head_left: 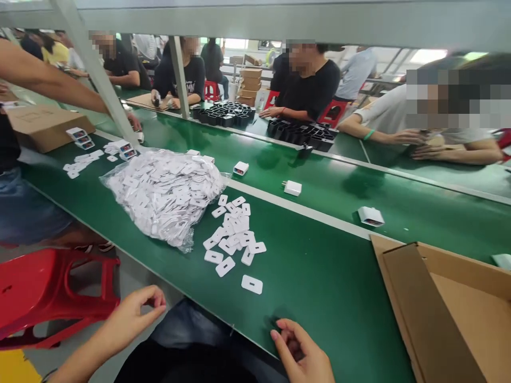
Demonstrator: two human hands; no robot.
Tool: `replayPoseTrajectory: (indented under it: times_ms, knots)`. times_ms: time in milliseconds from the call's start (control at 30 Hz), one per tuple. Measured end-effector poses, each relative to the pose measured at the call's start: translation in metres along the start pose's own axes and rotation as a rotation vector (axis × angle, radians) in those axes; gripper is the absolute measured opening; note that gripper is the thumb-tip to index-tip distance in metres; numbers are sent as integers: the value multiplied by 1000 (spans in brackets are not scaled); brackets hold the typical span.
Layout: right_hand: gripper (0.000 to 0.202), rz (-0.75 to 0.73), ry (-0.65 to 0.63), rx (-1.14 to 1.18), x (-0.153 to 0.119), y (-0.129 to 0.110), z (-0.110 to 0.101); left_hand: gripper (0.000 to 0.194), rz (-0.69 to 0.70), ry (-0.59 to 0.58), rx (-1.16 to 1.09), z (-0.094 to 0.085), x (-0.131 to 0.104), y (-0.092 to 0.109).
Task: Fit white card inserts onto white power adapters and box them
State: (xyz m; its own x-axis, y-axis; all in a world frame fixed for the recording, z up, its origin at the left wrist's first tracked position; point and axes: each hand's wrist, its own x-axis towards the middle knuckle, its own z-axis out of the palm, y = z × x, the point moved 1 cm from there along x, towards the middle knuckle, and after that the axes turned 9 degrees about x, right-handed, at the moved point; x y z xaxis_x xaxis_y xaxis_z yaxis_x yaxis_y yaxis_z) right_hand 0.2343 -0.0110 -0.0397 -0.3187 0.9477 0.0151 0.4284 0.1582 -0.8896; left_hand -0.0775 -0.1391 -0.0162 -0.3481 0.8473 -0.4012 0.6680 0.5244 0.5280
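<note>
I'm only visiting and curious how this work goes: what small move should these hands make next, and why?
Probably the right hand should reach forward to the lone white plate. It lies flat on the green bench, apart from the loose pile and nearest that hand, which shows nothing in its grip.

"Where are our hands?"
"Our left hand [138, 315] is near the edge of the green table [315, 271], our right hand [306, 355] nearest one white piece [256, 287]."
"And beyond?"
"We see loose white pieces [239, 224] beside a filled clear bag [167, 191], and a cardboard box [435, 319] on our right."
</note>
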Motion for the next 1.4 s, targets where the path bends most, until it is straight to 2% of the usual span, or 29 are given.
replayPoseTrajectory:
  times_ms: [67,133,200,267,367,500,567,633,733,833,900,1033,1100,1167,1233,1333,1400]
  knots:
    - [30,-83,-29,-96,14,-12,1,27,227,16,-28,-9,14,35]
    - [26,-163,-49,-221,32,-25,5,22,414,-15,-19,-13,34,75]
    - [30,-196,-123,-331,49,-35,11,19,562,-26,17,-13,57,114]
    - [33,-190,-248,-377,61,-37,18,18,657,-7,45,-10,86,148]
    - [28,-198,-344,-314,70,-26,22,11,710,42,81,-4,144,192]
    - [25,-344,-324,-140,76,-5,15,21,671,169,193,1,244,245]
    - [26,-375,-276,-45,81,3,11,30,645,210,253,0,291,269]
    - [27,-393,-200,46,86,10,10,38,641,202,309,-4,329,287]
    - [32,-408,-20,212,90,21,13,36,641,155,360,-7,358,303]
    - [34,-328,142,377,91,30,13,29,664,146,334,-6,350,304]
    - [32,-181,234,476,91,32,5,28,708,173,268,-2,323,300]
    - [37,189,432,729,91,26,-20,50,879,204,73,13,231,278]
    - [42,265,526,836,88,16,-32,49,960,165,8,24,185,263]
    - [40,241,525,877,82,1,-37,45,1053,140,-55,34,149,249]
    - [34,167,454,836,75,-16,-37,43,1132,234,-138,40,129,238]
    - [29,98,353,714,66,-38,-27,36,1172,393,-161,39,117,230]
    - [28,94,353,696,63,-47,-18,29,1196,449,-141,35,115,228]
